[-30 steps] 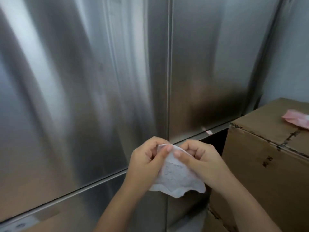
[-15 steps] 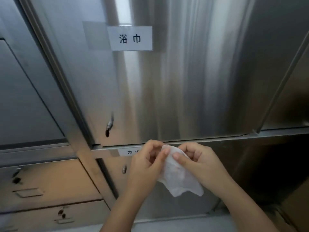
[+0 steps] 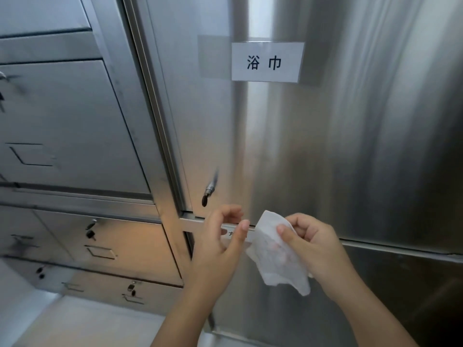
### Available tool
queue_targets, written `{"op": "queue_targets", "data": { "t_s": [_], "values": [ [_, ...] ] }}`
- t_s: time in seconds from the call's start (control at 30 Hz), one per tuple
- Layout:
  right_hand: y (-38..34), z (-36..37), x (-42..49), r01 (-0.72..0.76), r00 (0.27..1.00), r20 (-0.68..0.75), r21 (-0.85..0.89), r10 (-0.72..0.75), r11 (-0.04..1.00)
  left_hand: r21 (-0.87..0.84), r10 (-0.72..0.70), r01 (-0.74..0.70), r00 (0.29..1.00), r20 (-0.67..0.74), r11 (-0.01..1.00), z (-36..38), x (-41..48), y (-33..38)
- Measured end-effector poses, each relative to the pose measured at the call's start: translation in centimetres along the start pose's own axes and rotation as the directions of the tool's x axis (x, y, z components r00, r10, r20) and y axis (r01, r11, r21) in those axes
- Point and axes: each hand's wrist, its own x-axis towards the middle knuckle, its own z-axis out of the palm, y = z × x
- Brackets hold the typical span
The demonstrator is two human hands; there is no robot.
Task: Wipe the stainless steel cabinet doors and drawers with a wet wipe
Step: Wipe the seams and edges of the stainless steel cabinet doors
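Note:
A tall stainless steel cabinet door (image 3: 338, 159) fills the right half of the view and carries a white paper label (image 3: 266, 62). A crumpled white wet wipe (image 3: 275, 256) hangs in front of the door's lower edge, pinched by my right hand (image 3: 313, 244). My left hand (image 3: 223, 244) is just to the left of the wipe, fingers loosely curled and apart, holding nothing. To the left stand several steel drawers (image 3: 65, 126) with small locks and recessed label holders.
A key (image 3: 209, 194) sticks out of the lock at the door's lower left corner. A second, darker door (image 3: 400, 296) lies below the horizontal rail. Lower drawers (image 3: 105, 244) also have keys. Pale floor (image 3: 82, 324) shows at bottom left.
The view has swung left from the right-hand doors and cardboard box to the labelled door and drawers. My left hand has let go of the wipe, which now hangs from my right hand alone.

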Motion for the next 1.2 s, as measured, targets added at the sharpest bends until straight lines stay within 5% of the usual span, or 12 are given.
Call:
{"op": "queue_targets", "data": {
  "t_s": [0.27, 0.5, 0.87, 1.2],
  "values": [
    [1.1, 0.2, 2.4, -0.053, 0.996, -0.070, -0.045, 0.050, 0.998, 0.230, 0.095, -0.095, 0.995, 0.012, 0.969, 0.5, 0.2, -2.1],
    [2.3, 4.7, 2.5, -0.117, 0.984, -0.138, -0.026, 0.113, 0.993, 0.212, 0.120, -0.119, 0.993, 0.007, 0.970, -3.7, 0.9, -5.8],
    [3.7, 16.6, 1.1, -0.204, 0.871, -0.435, 0.106, 0.229, 0.973, 0.236, 0.275, -0.329, 0.933, 0.234, 0.914, -13.7, 3.1, -11.4],
    [4.9, 17.7, 2.0, -0.204, 0.854, -0.470, 0.090, 0.223, 0.975, 0.331, 0.315, -0.389, 0.914, 0.256, 0.860, -13.6, 3.9, -12.6]
  ]
}}
